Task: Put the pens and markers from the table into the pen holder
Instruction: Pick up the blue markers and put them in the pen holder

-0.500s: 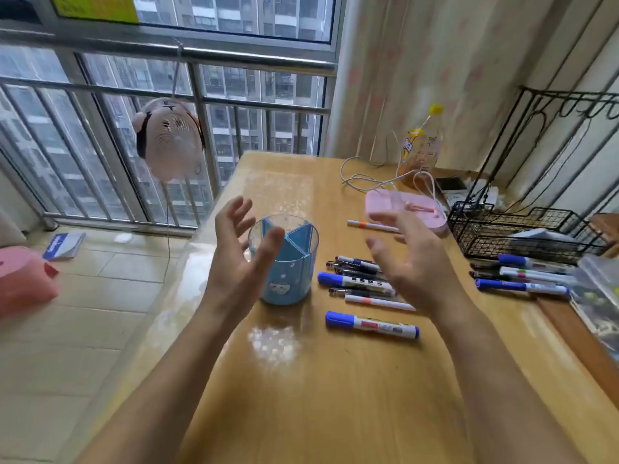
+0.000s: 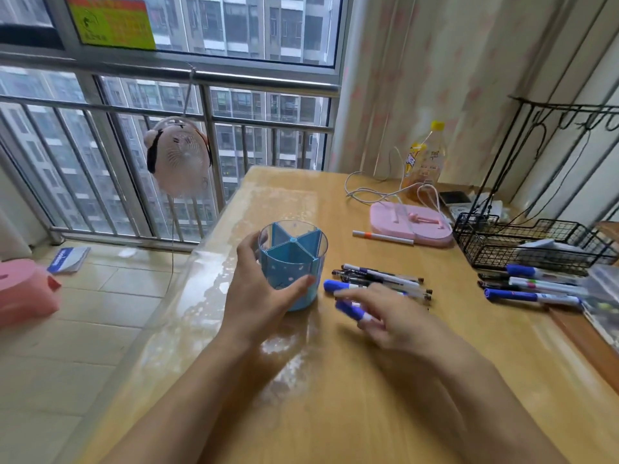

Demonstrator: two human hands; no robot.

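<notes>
While left hand [image 2: 259, 296] grips pen holder [image 2: 293, 267], right hand [image 2: 392, 316] seemingly pinching blue-capped marker [image 2: 350, 309]

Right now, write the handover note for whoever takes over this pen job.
Left hand: wrapped around the pen holder, steadying it upright on the table.
Right hand: closing on the nearest blue-capped marker; motion blur, grip unclear.
Done: nothing; holder looks empty.
Left: pen pile beside the holder, orange-banded pen, second group by the wire basket.

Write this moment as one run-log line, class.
left hand: grip around pen holder | right hand: picking up blue-capped marker | holder: empty, upright | other pens: on table
</notes>
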